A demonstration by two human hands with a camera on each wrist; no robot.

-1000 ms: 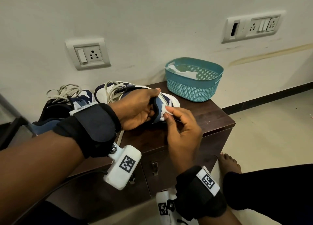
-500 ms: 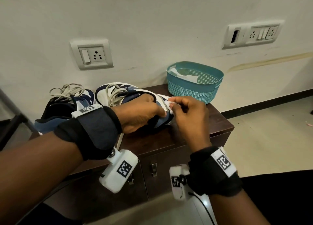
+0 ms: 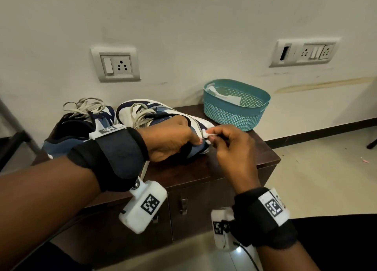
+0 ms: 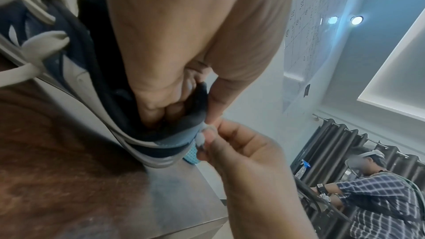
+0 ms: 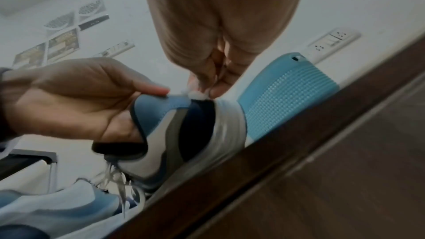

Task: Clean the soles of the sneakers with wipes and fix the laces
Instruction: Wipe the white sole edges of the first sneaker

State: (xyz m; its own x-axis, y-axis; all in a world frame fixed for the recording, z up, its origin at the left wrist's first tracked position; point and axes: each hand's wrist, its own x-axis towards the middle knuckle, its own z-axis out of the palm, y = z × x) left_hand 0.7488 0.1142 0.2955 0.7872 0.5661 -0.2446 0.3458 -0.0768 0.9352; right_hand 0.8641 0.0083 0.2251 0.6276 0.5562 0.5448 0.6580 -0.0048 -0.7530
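Dark brown wood forms the cabinet top (image 3: 240, 164) that carries both shoes. Near its front edge lies the blue, navy and white sneaker (image 3: 163, 111), its heel toward the right. The left hand (image 3: 171, 140) grips that heel collar, fingers curled inside the opening and thumb outside, as the left wrist view shows. The right hand (image 3: 232, 148) pinches a small wadded white wipe (image 3: 206, 135) between thumb and fingertips and holds it against the top of the heel, touching the light-blue heel tab (image 5: 170, 101).

Beside it, toward the left end of the top, sits the second blue and navy sneaker (image 3: 67, 140), untouched, with its loose beige laces (image 3: 83, 105) heaped over the opening. The held shoe's laces (image 3: 142, 113) also lie slack and untied. At the back right corner stands a teal perforated plastic basket (image 3: 238, 115) with white sheets (image 3: 226, 96) inside, probably the wipe supply.

By my reading, the work is early to midway: wiping is under way on one shoe, around the heel and not under the sole. Whether any sole is already clean cannot be told, since neither underside shows. Both pairs of laces remain to be fixed, and the second sneaker appears not yet wiped.
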